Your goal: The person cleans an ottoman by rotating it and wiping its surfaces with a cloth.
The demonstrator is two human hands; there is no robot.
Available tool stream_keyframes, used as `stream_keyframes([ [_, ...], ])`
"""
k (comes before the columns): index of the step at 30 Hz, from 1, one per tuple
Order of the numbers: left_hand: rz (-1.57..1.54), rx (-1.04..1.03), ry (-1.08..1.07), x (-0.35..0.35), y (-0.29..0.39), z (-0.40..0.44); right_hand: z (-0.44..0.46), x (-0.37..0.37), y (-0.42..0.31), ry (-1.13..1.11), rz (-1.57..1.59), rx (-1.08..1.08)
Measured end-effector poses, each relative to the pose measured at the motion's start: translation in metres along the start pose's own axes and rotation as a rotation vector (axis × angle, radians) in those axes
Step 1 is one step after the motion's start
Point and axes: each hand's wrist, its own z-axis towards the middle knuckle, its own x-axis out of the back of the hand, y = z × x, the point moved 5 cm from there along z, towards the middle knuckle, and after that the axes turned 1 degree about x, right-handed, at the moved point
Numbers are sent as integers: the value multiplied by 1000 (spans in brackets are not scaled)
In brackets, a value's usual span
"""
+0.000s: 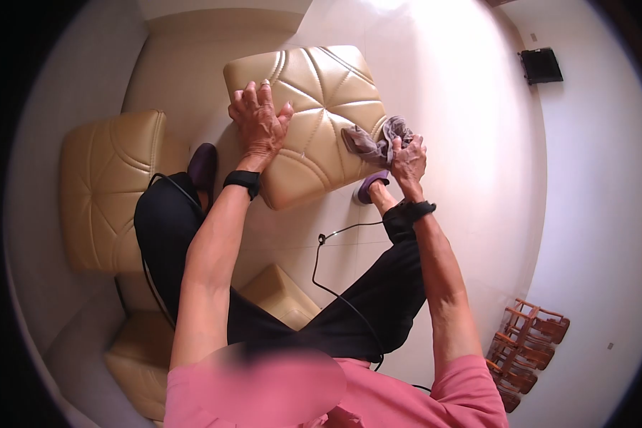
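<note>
In front of me stands a tan padded stool (328,93) with a stitched, tufted top. My left hand (258,125) rests on its left part, fingers spread and holding nothing. At the stool's right edge my right hand (409,160) grips a crumpled grey-brown cloth (371,145). Part of the cloth lies on the stool top, and the rest bunches up above my fingers. Black bands circle both my wrists.
A second tan stool (96,192) stands to the left, and another tan padded piece (282,296) lies between my legs. A black cable (321,240) runs across my legs. Wooden furniture (524,349) and a black box (541,66) are along the right wall.
</note>
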Motion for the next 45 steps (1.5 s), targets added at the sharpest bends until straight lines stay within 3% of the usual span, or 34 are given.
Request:
stream_keyframes([
  [5, 15, 5, 30, 8, -4, -5, -57, -5, -27, 145, 201, 199],
  [11, 10, 9, 9, 3, 1, -2, -121, 0, -96, 94, 472, 285],
  [23, -19, 28, 28, -5, -8, 2, 41, -45, -248, -51, 342, 548],
  [29, -77, 49, -40, 4, -19, 9, 108, -93, -306, -267, 161, 552],
  [33, -154, 58, -36, 11, -24, 12, 101, -88, -308, -409, 166, 619],
  [39, -223, 93, -21, 31, -41, -7, -7, -39, -259, -215, 488, 794],
  [45, -268, 113, 21, 39, -53, -16, -45, -39, -251, -127, 408, 779],
])
